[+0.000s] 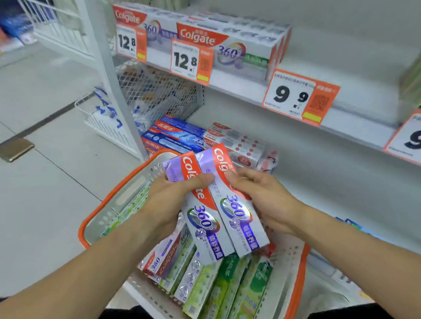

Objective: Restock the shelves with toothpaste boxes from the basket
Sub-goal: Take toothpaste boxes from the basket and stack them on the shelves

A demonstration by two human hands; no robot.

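**A:** Both hands lift two purple toothpaste boxes [219, 203] over the basket [295, 277]. The left hand [167, 204] curls round the left box, thumb across its face; the right hand [263, 200] cups the right box's edge. What could slip?

**B:** Likely the boxes themselves. Glossy card, long and flat, lying edge to edge; if either grip loosens they could slide apart and drop onto the green boxes [227, 289] at six o'clock.

**A:** And the shelf [244, 85]?

**B:** At twelve o'clock, smooth white metal. The matching stacked boxes [237, 49] sit behind stiff price tags [191, 59], which a rising box corner might catch.
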